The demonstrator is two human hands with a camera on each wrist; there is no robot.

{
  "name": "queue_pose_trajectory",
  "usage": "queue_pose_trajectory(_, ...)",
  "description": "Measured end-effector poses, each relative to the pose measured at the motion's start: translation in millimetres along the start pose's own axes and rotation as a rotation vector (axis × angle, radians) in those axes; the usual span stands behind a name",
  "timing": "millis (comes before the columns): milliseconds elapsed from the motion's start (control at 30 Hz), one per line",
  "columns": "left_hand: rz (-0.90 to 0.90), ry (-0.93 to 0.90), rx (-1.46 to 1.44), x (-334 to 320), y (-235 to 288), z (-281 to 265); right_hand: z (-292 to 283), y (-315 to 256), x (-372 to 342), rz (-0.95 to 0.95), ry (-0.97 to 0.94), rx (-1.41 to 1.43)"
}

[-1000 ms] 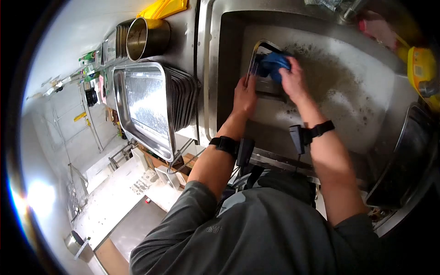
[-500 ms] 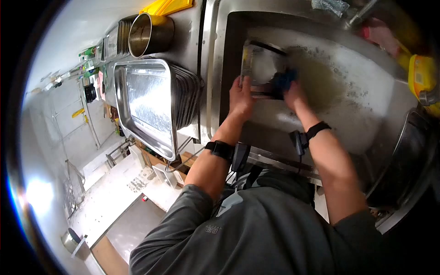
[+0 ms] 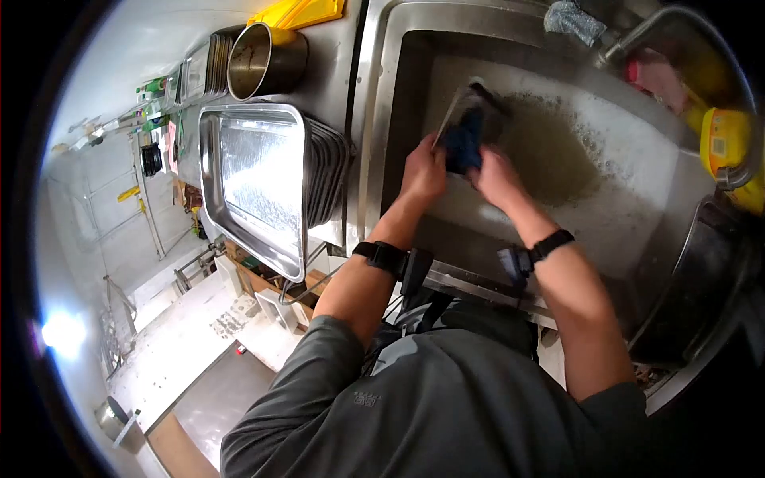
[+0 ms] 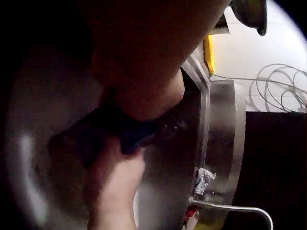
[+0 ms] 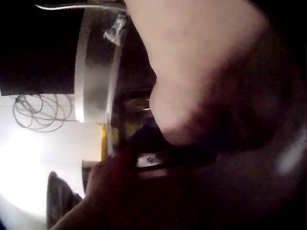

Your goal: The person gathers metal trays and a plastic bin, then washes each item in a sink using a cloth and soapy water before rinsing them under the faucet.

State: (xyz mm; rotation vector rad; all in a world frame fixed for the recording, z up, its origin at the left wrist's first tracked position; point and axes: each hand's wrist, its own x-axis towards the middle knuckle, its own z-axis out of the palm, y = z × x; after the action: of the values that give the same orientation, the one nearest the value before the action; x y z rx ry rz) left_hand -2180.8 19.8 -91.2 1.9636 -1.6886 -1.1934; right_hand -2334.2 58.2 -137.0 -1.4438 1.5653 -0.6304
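In the head view, my left hand (image 3: 424, 169) grips the near edge of a shiny rectangular metal pan (image 3: 451, 113), which is tilted up over the sink (image 3: 384, 119). My right hand (image 3: 496, 177) holds a bunched blue cloth (image 3: 464, 142) against the pan, with the fingertips partly hidden by the cloth. Cloudy water with dark specks lies below both hands. The left wrist view shows the cloth (image 4: 136, 136) dark and blurred between the two hands.
Left of the sink stand a stack of large metal trays (image 3: 259, 171) and a steel pot (image 3: 267, 62). A faucet (image 3: 637, 36) and a yellow bottle (image 3: 723, 143) are at the right. A dark pan (image 3: 677, 287) leans at the sink's right side.
The pan was lying flatter with its opening showing half a second ago; now it is tipped nearly edge-on. My right hand and the cloth have moved left, closer to my left hand.
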Motion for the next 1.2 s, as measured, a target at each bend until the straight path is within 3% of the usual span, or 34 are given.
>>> queue_pose_trajectory(33,-0.002,0.005,-0.007,-2,1,-4,-16,1,-10,0.218,-0.036,0.031)
queue_pose_trajectory(67,0.160,-0.066,0.031,-5,3,-8,-31,8,-17,0.434,-0.074,0.059)
queue_pose_trajectory(100,0.323,-0.135,0.068,-6,4,-11,-33,39,-24,0.502,0.059,0.117)
queue_pose_trajectory(133,0.319,-0.126,0.057,-8,5,-13,-34,76,-32,0.570,0.193,0.175)
queue_pose_trajectory(200,0.695,-0.227,0.306,-12,4,-15,-53,126,-43,0.653,0.277,0.282)
queue_pose_trajectory(267,0.689,-0.284,0.374,-19,-4,-16,-71,163,-46,0.669,0.222,0.133)
queue_pose_trajectory(367,0.745,-0.252,0.472,-29,-25,-21,-73,167,-37,0.652,0.078,-0.144)
queue_pose_trajectory(433,0.330,0.010,0.418,-45,-35,-14,-73,154,-26,0.632,-0.065,-0.372)
queue_pose_trajectory(467,0.327,0.008,0.427,-47,-50,-8,-66,146,-24,0.631,-0.070,-0.363)
queue_pose_trajectory(533,-0.111,-0.010,0.010,-48,-75,2,-52,133,-18,0.620,-0.142,-0.474)
queue_pose_trajectory(567,-0.113,-0.010,0.014,-49,-80,4,-45,130,-16,0.621,-0.144,-0.470)
queue_pose_trajectory(633,-0.696,-0.084,-1.230,-56,-68,5,-31,125,-15,0.543,-0.123,-0.334)
queue_pose_trajectory(667,-0.695,-0.085,-1.233,-57,-57,5,-28,120,-16,0.543,-0.122,-0.338)
queue_pose_trajectory(733,-0.585,0.025,-1.591,-62,-17,-1,-22,96,-24,0.474,-0.033,-0.295)
queue_pose_trajectory(767,-0.589,0.029,-1.595,-62,-18,2,-35,62,-24,0.525,-0.077,-0.168)
queue_pose_trajectory(800,-0.634,0.053,-1.409,-58,-19,7,-27,61,-29,0.524,-0.080,-0.171)
queue_pose_trajectory(833,-0.671,0.073,-1.222,-53,-21,12,-17,63,-33,0.352,0.003,-0.091)
queue_pose_trajectory(867,-0.671,0.073,-1.225,-50,-21,16,-9,66,-36,0.180,0.085,-0.010)
queue_pose_trajectory(933,-0.489,0.119,-1.181,-47,-25,24,-4,41,-37,0.008,0.033,0.115)
queue_pose_trajectory(967,-0.489,0.116,-1.182,-45,-29,28,-1,23,-40,-0.064,0.038,0.163)
queue_pose_trajectory(1000,-0.460,0.092,-0.988,-43,-36,31,2,2,-41,-0.139,0.045,0.212)
queue_pose_trajectory(1033,-0.425,0.070,-0.794,-41,-34,31,6,-11,-39,-0.181,0.037,0.222)
queue_pose_trajectory(1067,-0.417,0.071,-0.791,-41,-33,27,8,-22,-37,-0.224,0.030,0.234)
queue_pose_trajectory(1100,-0.427,0.007,-0.724,-44,-25,17,7,-27,-31,-0.139,-0.021,0.410)
queue_pose_trajectory(1133,-0.437,-0.057,-0.657,-46,-20,10,9,-25,-25,-0.144,-0.014,0.413)
queue_pose_trajectory(1167,-0.263,-0.115,-0.547,-49,-26,7,14,-20,-18,-0.175,0.121,0.264)
queue_pose_trajectory(1200,-0.260,-0.110,-0.540,-52,-19,1,22,-13,-8,-0.205,0.253,0.117)
